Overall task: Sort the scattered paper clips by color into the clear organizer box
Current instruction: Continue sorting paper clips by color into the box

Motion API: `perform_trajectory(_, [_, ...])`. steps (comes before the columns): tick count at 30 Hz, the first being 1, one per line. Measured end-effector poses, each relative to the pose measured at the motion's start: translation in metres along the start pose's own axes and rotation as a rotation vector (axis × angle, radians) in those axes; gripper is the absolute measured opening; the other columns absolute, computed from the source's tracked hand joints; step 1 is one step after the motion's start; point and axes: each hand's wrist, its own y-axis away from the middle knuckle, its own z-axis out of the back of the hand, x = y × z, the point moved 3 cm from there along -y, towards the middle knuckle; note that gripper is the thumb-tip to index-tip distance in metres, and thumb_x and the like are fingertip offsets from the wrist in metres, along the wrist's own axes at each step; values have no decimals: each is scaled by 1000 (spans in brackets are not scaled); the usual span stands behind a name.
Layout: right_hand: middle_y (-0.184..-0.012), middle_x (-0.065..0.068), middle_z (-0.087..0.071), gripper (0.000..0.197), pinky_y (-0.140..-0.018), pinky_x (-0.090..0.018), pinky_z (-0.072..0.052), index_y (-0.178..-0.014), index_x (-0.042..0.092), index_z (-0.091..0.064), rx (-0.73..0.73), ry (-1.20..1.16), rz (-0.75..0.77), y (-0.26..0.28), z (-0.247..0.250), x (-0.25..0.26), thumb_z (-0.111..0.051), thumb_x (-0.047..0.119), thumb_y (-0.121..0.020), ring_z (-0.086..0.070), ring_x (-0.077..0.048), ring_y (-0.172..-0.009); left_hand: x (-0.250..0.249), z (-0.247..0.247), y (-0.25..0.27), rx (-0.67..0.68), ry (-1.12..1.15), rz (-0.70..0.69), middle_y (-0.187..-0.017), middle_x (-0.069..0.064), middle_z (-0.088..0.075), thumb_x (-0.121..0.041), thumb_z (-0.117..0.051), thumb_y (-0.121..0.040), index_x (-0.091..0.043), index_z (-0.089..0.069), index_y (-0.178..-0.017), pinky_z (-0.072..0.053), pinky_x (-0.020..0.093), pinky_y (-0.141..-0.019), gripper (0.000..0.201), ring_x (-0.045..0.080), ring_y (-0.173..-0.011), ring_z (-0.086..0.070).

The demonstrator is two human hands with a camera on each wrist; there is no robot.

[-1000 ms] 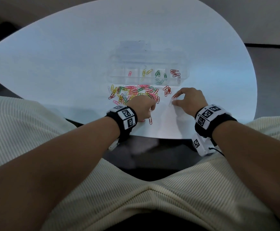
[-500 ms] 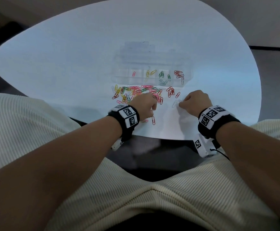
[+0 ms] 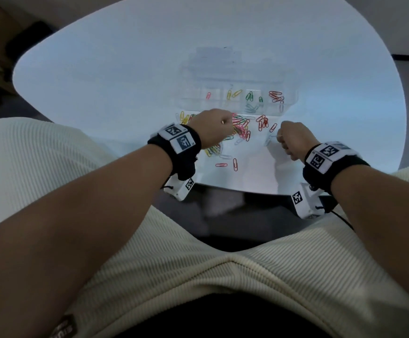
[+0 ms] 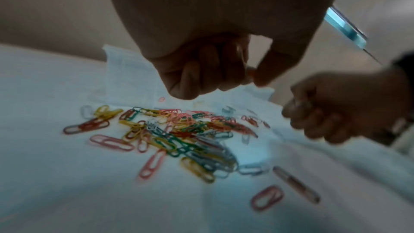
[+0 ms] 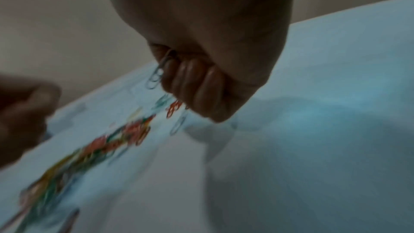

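L hand (image 4: 201, 70) curled, pinching | R hand (image 5: 201, 84) fist grips pale clip (image 5: 156, 73)

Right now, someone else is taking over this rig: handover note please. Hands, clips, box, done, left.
Right hand: fingers curled, grip on a pale silver-blue wire paper clip, raised above the white oval table.
Left hand: curled over the pile, thumb against fingers; whether it holds a clip cannot be told.
Clear plastic organizer box: beyond the pile, already holding a few pink, yellow, green, pale and red clips in separate compartments.
Left: most of the mixed-colour scattered paper clips lie unsorted on the table, with some strays nearer the person.
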Motion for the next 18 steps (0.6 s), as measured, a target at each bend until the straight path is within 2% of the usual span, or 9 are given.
perform_trajectory(2, [-57,1,-20,25,-42,-19,-13,-56,22,-25,115,-399,-57,3,3,0,-32,15,-79,-15,-14,-42,0,-8,3,57,-197,-56,-75,-7,-54,-25,-57,-80,-24,-51,-78,-36,28,-66,7,19,-77,-50])
perform_trajectory(3, [-56,1,-20,25,-40,-18,-11,-57,23,-23,153,-503,-63,6,4,2,-33,16,-79,-15,-14,-43,1,-12,5,92,-288,-89,-76,-10,-53,-29,-61,-79,-27,-54,-84,-36,28,-67,9,17,-78,-50])
perform_trajectory(6, [-56,-6,-46,20,-36,-18,-25,-64,18,-34,155,-667,-32,12,8,8,-40,14,-83,-37,-20,-44,8,-23,7,170,-440,-113,-83,-12,-52,-36,-66,-80,-31,-61,-98,-37,27,-71,19,12,-84,-47])
perform_trajectory(8, [-62,-8,-54,20,-38,-19,-33,-66,14,-40,173,-702,0,15,8,13,-42,10,-86,-46,-20,-46,11,-27,8,184,-462,-91,-88,-13,-54,-38,-67,-80,-33,-65,-97,-38,27,-71,18,12,-87,-50])
perform_trajectory(10, [-63,-7,-53,25,-38,-19,-34,-63,14,-40,206,-703,37,17,7,16,-39,4,-86,-47,-18,-45,11,-28,9,180,-468,-91,-96,-11,-60,-39,-66,-82,-32,-67,-94,-40,27,-71,14,12,-91,-54])
perform_trajectory(13, [-61,-7,-48,27,-38,-19,-29,-60,16,-31,175,-664,68,16,6,18,-32,-3,-80,-41,-19,-44,9,-29,8,171,-483,-109,-103,-9,-64,-36,-64,-84,-30,-69,-95,-41,27,-71,13,14,-96,-56])
perform_trajectory(16, [-58,-7,-42,26,-40,-20,-22,-59,16,-27,124,-620,105,13,6,18,-28,-7,-69,-33,-18,-46,7,-31,8,140,-487,-109,-100,-9,-65,-32,-64,-82,-28,-69,-93,-43,27,-70,13,15,-95,-59])
perform_trajectory(18, [-59,-4,-35,23,-44,-20,-18,-60,18,-26,108,-596,118,12,6,17,-33,-3,-64,-25,-16,-48,7,-32,8,141,-488,-96,-95,-8,-66,-33,-63,-81,-26,-67,-88,-46,28,-70,11,17,-91,-60])
